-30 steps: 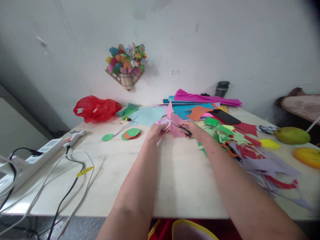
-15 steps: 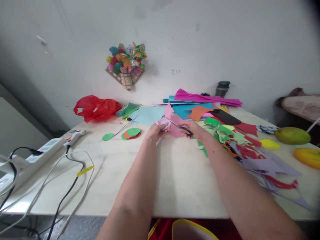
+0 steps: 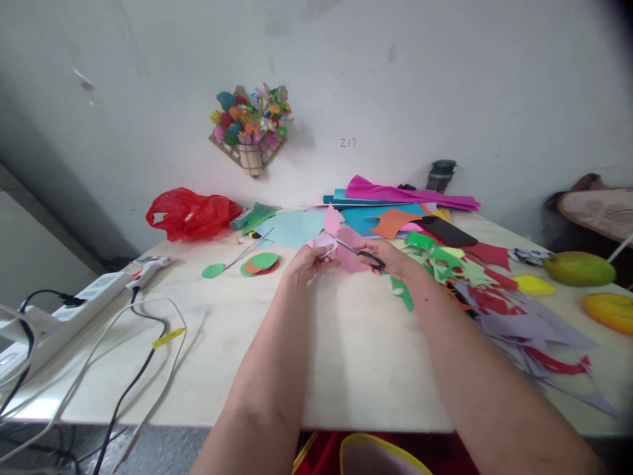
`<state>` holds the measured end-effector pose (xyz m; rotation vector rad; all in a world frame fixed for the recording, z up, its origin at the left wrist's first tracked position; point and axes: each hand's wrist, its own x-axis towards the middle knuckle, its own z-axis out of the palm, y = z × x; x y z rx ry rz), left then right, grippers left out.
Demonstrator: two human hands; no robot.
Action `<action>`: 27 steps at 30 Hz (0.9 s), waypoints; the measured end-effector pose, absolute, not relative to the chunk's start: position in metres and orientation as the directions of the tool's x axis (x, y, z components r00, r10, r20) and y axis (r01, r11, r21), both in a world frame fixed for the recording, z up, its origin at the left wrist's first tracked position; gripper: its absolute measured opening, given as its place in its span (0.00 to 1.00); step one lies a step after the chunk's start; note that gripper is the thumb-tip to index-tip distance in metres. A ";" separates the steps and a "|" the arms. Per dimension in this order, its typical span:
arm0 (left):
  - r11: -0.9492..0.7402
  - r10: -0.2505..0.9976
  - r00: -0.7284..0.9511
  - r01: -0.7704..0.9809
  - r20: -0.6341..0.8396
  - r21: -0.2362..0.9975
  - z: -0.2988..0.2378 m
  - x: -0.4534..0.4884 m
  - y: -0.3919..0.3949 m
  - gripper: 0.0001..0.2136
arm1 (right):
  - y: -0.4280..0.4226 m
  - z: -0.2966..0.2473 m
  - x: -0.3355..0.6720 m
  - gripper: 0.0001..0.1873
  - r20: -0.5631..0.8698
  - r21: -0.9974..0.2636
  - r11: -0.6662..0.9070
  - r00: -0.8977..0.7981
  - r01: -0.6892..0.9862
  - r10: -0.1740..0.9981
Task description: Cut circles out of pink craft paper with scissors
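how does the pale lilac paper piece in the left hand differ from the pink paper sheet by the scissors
The pale lilac paper piece is cooler in tone; the pink paper sheet is rosier. The pink sheet shows more area than the lilac piece. The left hand grips the lilac piece, while the black-handled metal scissors cross the pink sheet. Both look thin.

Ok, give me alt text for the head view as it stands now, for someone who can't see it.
Right hand working scissors at a pink sheet, left hand pinching a pale lilac piece, above a pale table. Stacked discs lie to the left, colourful scraps to the right.
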<state>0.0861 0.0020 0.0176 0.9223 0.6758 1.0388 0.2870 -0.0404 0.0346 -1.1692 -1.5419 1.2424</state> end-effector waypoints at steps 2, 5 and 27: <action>0.225 0.925 0.376 -0.412 -0.060 0.883 0.019 0.085 0.001 0.04 | -0.040 0.035 0.288 0.20 0.035 -0.984 0.075 -0.242 0.161 0.970; 0.249 0.922 0.377 -0.403 -0.088 0.881 0.020 0.085 0.000 0.03 | -0.040 0.034 0.290 0.20 0.027 -0.986 0.069 -0.268 0.149 0.963; 0.289 0.896 0.432 -0.396 -0.101 0.871 0.014 0.081 0.002 0.07 | -0.037 0.028 0.299 0.25 0.024 -0.974 0.094 -0.317 0.205 0.948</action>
